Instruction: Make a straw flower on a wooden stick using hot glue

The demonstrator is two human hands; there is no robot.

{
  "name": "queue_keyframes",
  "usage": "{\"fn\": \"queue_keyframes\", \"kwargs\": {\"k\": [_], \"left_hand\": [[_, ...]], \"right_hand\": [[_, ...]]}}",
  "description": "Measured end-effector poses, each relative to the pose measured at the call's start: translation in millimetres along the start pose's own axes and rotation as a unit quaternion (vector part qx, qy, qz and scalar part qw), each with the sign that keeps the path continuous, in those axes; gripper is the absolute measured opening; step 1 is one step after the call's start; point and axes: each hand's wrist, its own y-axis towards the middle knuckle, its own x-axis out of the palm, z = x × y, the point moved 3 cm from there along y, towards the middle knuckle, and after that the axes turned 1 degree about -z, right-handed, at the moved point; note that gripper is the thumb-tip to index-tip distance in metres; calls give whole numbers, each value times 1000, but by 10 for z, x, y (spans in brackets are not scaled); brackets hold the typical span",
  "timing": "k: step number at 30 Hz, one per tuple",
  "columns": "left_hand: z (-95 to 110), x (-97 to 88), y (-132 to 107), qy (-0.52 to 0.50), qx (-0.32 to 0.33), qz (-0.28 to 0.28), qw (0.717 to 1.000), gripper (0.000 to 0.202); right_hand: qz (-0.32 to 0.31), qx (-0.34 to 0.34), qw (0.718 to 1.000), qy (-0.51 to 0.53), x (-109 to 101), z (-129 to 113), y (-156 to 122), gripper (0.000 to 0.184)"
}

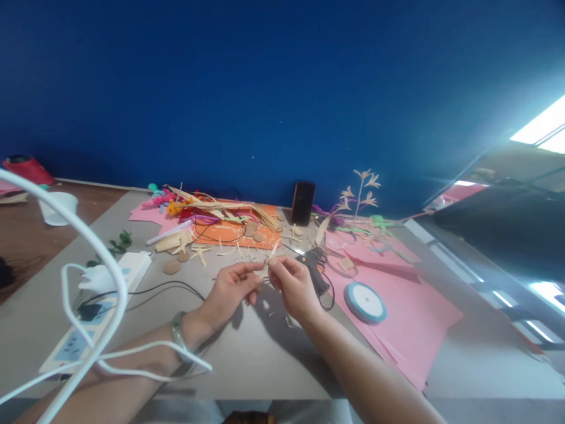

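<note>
Over the middle of the grey table point(247, 359) my two hands meet. My left hand point(232, 287) pinches the lower end of a thin dried straw strip point(269, 260) with thumb and fingers closed. My right hand point(293, 285) pinches the same strip from the right, its fingers curled. The strip slants up and to the right between them. A metal bangle point(179, 337) sits on my left wrist.
A black glue gun point(315, 266) lies just beyond my right hand, beside pink paper point(397, 318) and a blue ribbon roll point(364, 301). Orange paper point(229, 232) with straw scraps, a black phone point(302, 202), a straw plant point(359, 194), a power strip point(95, 312) and white cables point(110, 277) surround them.
</note>
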Motion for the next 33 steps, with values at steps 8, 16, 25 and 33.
{"fn": "queue_keyframes", "kwargs": {"k": [8, 16, 25, 33], "left_hand": [[-10, -18, 6, 12, 19, 0, 1000, 39], [-25, -21, 9, 26, 4, 9, 1000, 35], [27, -20, -7, 25, 26, 6, 999, 33], [-22, -29, 12, 29, 16, 2, 999, 35]], "right_hand": [[-19, -1, 1000, -24, -8, 13, -3, 30], [-26, 3, 1000, -13, -2, 25, -13, 29], [-9, -1, 999, -33, -4, -1, -10, 29], [-11, 3, 1000, -21, 16, -5, -28, 29]]}}
